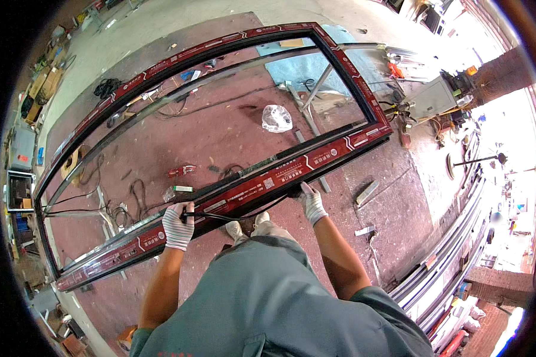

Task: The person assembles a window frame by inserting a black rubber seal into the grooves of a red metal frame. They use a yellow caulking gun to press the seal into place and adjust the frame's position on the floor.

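Note:
A large rectangular frame (358,138), dark with red printed film along its sides, lies tilted across the space before me. My left hand (178,226), in a white striped glove, is closed at the frame's near side around a thin black flexible strip (225,218). From there the strip runs rightward in a shallow sag along the frame's near edge. At its other end my right hand (312,204), gloved alike, is closed near the frame's outer edge; its fingertips are partly hidden against the dark edge, where the strip meets them.
Inside the frame's outline are a clear plastic bag (277,119), a red-handled tool (182,171) and loose black cords (138,196). A light blue sheet (280,66) lies beyond. Long metal profiles (443,271) are stacked at right, near a grey box (433,99). A short bar (367,193) rests on the floor.

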### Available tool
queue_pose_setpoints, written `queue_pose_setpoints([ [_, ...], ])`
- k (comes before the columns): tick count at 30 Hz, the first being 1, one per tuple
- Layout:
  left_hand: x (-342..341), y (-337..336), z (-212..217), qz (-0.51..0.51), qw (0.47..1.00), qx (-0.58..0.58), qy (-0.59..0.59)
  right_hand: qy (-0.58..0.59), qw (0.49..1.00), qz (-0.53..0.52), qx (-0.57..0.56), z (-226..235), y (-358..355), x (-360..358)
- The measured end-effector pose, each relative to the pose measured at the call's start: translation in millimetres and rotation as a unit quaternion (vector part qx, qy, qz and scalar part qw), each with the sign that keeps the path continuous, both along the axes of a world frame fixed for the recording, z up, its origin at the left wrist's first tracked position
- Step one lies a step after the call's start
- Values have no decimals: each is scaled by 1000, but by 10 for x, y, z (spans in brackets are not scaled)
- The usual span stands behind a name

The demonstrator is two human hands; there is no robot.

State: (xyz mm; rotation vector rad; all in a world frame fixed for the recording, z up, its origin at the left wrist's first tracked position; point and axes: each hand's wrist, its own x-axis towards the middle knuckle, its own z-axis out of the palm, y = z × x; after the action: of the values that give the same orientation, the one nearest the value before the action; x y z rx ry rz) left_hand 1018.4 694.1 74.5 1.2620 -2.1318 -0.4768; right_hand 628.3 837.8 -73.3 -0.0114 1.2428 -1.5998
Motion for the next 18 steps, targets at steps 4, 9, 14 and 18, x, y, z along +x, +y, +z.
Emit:
queue_pose_setpoints([
  [4,-25,3,-26,19,1000,5,9,17,999,28,5,-74,76,20],
  [9,8,-23,-142,68,997,38,19,37,999,11,19,-130,71,140],
  [14,-21,-37,-170,85,995,51,1,38,998,58,-1,-264,81,132],
  [18,-55,6,-123,90,995,49,6,14,998,55,29,-192,77,299],
])
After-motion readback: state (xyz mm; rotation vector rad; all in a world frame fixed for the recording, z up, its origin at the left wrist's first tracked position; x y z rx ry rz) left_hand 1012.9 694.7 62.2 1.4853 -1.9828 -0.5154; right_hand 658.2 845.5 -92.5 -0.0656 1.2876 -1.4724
